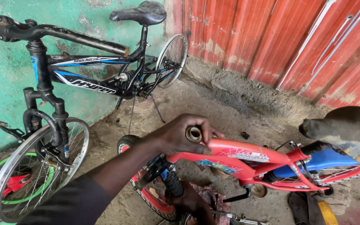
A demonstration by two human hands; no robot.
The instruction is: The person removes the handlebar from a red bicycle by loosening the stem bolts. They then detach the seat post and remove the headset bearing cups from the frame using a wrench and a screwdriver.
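Rough dirt-and-concrete floor (213, 104) here, pretty beat up, with a flaky green wall (5, 75) off beyond the left hand and a red corrugated metal wall (271, 37) running behind and to the right. The small red bike (246, 160) sits right under both hands, frame running off to the right toward its worn grey seat (346, 125) and blue rear fender (334, 160). The left hand (184, 135) is curled closed around the top of the bike's head tube (194, 133), with the open metal end of the tube poking out between thumb and fingers. The right hand (190, 202) is lower down, just below the left, near the front tyre (173, 183) and what looks like a rag; can't tell how open it is or if it's gripping anything, it's mostly cut off. Past the left hand, a bigger black bike (96, 79) stands on its kickstand with no tyres on its bare rims, and a green-rimmed wheel (5, 179) peeks in beside it.
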